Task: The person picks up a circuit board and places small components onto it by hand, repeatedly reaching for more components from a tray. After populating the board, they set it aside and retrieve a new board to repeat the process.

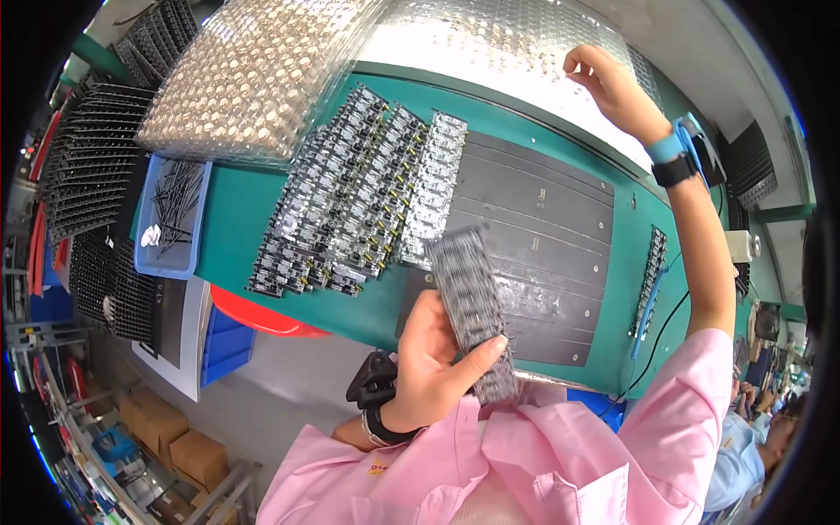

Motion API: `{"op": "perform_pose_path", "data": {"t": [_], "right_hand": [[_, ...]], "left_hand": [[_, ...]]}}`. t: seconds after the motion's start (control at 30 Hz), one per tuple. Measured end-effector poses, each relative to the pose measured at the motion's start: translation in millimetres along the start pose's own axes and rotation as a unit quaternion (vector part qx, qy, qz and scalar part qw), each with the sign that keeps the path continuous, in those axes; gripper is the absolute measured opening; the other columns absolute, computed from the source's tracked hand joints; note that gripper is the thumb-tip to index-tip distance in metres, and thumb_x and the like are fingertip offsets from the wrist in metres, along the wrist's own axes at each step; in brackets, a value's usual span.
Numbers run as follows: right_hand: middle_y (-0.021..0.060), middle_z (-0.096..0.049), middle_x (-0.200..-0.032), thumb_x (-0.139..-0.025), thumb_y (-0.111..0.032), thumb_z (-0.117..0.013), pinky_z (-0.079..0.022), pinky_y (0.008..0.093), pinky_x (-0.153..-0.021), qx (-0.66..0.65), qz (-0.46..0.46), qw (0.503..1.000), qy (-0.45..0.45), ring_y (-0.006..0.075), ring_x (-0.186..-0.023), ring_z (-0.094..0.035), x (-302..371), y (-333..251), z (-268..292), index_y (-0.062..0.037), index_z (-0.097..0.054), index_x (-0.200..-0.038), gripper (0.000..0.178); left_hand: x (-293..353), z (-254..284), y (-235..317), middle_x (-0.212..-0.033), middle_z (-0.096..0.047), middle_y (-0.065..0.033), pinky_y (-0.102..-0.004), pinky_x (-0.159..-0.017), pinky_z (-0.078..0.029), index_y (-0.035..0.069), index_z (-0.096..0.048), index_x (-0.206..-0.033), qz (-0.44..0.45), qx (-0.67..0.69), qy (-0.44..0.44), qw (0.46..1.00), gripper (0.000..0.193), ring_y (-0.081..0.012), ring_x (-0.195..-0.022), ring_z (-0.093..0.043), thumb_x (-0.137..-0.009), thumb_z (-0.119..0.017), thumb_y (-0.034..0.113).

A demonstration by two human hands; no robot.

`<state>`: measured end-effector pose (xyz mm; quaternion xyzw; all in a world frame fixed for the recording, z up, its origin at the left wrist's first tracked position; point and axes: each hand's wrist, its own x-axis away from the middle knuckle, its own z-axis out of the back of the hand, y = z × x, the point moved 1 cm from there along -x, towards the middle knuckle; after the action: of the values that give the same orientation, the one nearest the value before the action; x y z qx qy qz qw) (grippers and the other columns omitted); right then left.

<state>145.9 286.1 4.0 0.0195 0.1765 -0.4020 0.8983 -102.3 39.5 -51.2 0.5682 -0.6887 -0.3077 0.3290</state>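
Note:
My left hand (435, 363) grips a narrow grey circuit board panel (470, 306) with rows of small parts. The thumb lies across its near end, and the panel tilts over the front edge of the bench. My right hand (612, 87) is raised at the far right, over a bright white surface with bubble wrap. Its thumb and fingertips are curled close together, and anything between them is too small to make out. Left of the held panel, several similar circuit board panels (354, 188) lie in overlapping rows. A dark flat plate (534, 236) lies beyond and right of it.
The bench has a green mat (238, 236). Bubble wrap (245, 74) covers the back left, near a blue tray (199, 223) of thin black pieces. Black racks (96, 157) stand further left. Another narrow panel (649, 280) and a dark cable (662, 328) lie at the right.

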Motion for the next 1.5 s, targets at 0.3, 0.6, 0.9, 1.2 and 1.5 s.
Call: {"op": "perform_pose_path", "data": {"t": [0.3,0.6,0.9,1.2,1.5], "right_hand": [[0.0060,-0.050,-0.080,-0.081,-0.003,-0.050,-0.041,0.0230,-0.063,-0.216,-0.044,0.969,-0.108,0.0124,-0.072,-0.050,80.7,-109.9,-7.5,-0.0006,-0.049,-0.091,0.011],[0.0026,-0.053,-0.085,-0.086,-0.012,-0.049,-0.043,0.0205,-0.067,-0.732,-0.318,0.590,-0.122,0.0062,-0.076,-0.050,124.9,-185.8,6.1,0.0010,-0.051,-0.094,0.015],[0.0043,-0.054,-0.086,-0.083,-0.006,-0.053,-0.043,0.0217,-0.073,-0.726,-0.247,0.641,-0.029,0.0069,-0.079,-0.051,139.0,-209.1,13.8,0.0026,-0.051,-0.095,0.015],[0.0051,-0.053,-0.082,-0.077,-0.002,-0.060,-0.042,0.0214,-0.069,-0.734,-0.280,0.611,0.105,0.0096,-0.074,-0.048,138.3,-204.9,19.1,-0.0003,-0.052,-0.092,0.018],[0.0093,-0.056,-0.086,-0.074,0.006,-0.060,-0.046,0.0231,-0.072,-0.790,-0.201,0.575,0.069,0.0108,-0.078,-0.055,142.9,-196.2,16.0,0.0032,-0.052,-0.089,0.017]], "left_hand": [[1.9,-4.5,21.1,-0.089,-0.054,-0.0045,-0.0257,-0.067,-0.042,0.010,-0.066,-0.071,-0.336,-0.503,-0.050,0.795,0.030,-0.0226,-0.080,-0.051,-0.046,-0.061,-0.006],[10.3,-5.1,-14.1,-0.090,-0.054,-0.0051,-0.0293,-0.065,-0.044,0.009,-0.067,-0.076,-0.348,-0.403,-0.100,0.841,0.033,-0.0236,-0.080,-0.051,-0.048,-0.059,-0.006],[19.2,-27.4,-6.1,-0.093,-0.053,-0.0096,-0.0282,-0.070,-0.046,-0.003,-0.044,-0.103,-0.051,0.068,-0.100,0.991,0.026,-0.0168,-0.083,-0.053,-0.078,-0.049,-0.004],[18.2,-35.1,2.7,-0.086,-0.054,-0.0050,-0.0184,-0.061,-0.042,-0.002,-0.041,-0.095,-0.021,-0.036,-0.093,0.995,0.014,-0.0046,-0.073,-0.051,-0.083,-0.049,0.000],[20.0,-38.0,2.2,-0.084,-0.055,-0.0035,-0.0153,-0.056,-0.038,-0.002,-0.042,-0.094,-0.007,-0.059,-0.165,0.985,0.011,-0.0011,-0.068,-0.048,-0.084,-0.047,-0.001]]}}
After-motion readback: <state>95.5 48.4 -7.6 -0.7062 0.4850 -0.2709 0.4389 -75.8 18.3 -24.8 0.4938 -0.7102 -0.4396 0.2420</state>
